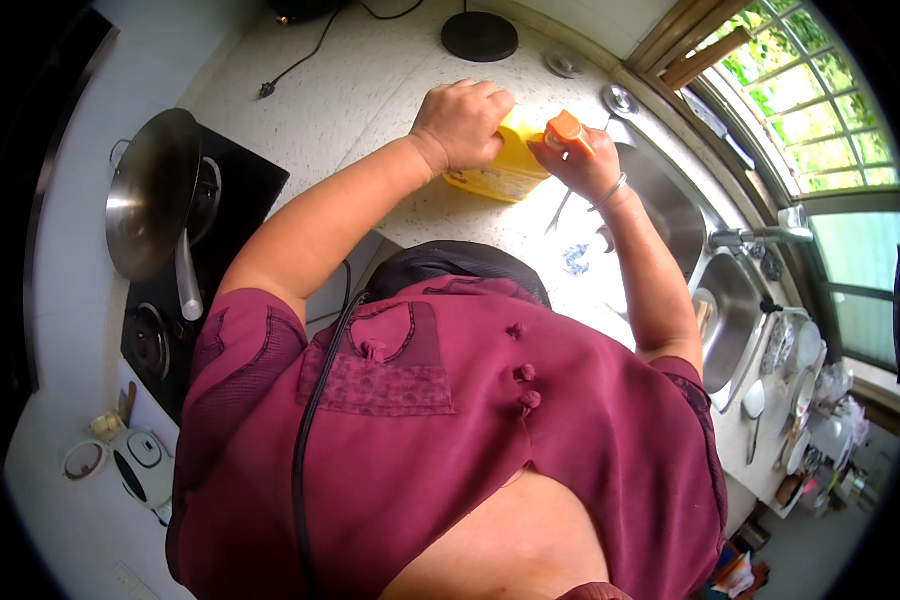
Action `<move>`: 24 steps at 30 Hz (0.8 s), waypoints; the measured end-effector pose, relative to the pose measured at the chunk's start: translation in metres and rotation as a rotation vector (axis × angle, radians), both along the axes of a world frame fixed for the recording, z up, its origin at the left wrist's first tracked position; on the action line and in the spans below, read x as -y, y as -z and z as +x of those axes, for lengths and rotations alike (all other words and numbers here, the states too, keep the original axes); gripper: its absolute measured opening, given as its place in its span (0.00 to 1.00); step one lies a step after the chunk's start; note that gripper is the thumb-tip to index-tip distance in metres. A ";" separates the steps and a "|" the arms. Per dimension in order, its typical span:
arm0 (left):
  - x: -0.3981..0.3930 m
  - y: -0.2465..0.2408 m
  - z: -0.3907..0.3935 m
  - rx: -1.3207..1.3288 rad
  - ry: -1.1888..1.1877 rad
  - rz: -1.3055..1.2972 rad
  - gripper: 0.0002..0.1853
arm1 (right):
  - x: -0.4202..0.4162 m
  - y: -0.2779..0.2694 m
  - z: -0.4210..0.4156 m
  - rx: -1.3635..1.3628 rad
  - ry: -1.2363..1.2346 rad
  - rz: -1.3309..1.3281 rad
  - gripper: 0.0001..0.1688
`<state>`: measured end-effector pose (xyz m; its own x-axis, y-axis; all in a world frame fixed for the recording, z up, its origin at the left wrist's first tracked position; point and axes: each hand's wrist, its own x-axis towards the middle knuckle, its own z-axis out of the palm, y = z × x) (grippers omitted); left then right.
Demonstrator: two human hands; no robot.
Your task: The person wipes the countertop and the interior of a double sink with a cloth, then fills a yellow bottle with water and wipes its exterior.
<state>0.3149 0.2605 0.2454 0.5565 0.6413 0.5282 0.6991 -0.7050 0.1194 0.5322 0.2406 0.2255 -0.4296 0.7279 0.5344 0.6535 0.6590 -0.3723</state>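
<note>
A yellow plastic container [516, 169] with printing on its side is at the counter, in front of my body. My left hand [461, 124] is closed around its left end, with the knuckles up. At the other end is my right hand [589, 161], wearing a silver bangle [609, 193]. Its fingers are shut on an orange plastic piece [566, 127], which looks like a cap or spout. Whether this piece is joined to the yellow container cannot be made out.
A wok [150, 195] stands on the black cooktop [251, 176] at left. The steel sink [664, 206] and faucet [761, 236] are at right, below a barred window [825, 97]. A round black plate [480, 36] and a power plug [268, 90] lie at the back.
</note>
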 end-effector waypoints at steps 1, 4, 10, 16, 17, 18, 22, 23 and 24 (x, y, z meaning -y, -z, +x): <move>0.000 -0.001 -0.001 0.004 0.012 0.003 0.10 | -0.002 -0.003 0.001 0.029 -0.028 -0.019 0.12; 0.002 -0.004 -0.003 -0.002 0.036 -0.001 0.11 | -0.009 -0.005 0.005 0.071 -0.140 0.026 0.12; -0.005 -0.006 -0.002 -0.005 0.208 0.008 0.11 | -0.003 -0.007 0.005 -0.035 -0.455 -0.092 0.13; -0.008 -0.009 0.002 -0.026 0.277 -0.006 0.12 | -0.011 -0.013 0.021 -0.011 -0.697 -0.214 0.20; -0.006 -0.010 0.002 -0.036 0.258 -0.013 0.12 | -0.010 -0.012 0.024 -0.118 -0.680 -0.248 0.22; -0.003 -0.012 0.003 -0.049 0.233 -0.025 0.12 | -0.005 -0.012 0.028 -0.221 -0.659 -0.286 0.25; 0.005 -0.015 0.008 -0.047 0.168 -0.047 0.12 | 0.018 -0.006 0.045 -0.516 -0.436 -0.598 0.37; 0.005 -0.014 0.010 -0.045 0.164 -0.042 0.12 | 0.025 -0.002 0.045 -0.577 -0.376 -0.565 0.36; 0.006 -0.015 0.010 -0.045 0.156 -0.032 0.12 | 0.030 0.002 0.042 -0.527 -0.281 -0.521 0.35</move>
<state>0.3252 0.2548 0.2601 0.6733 0.5613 0.4813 0.5865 -0.8018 0.1146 0.5744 0.2110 0.2239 -0.4191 0.8422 0.3392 0.1402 0.4291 -0.8923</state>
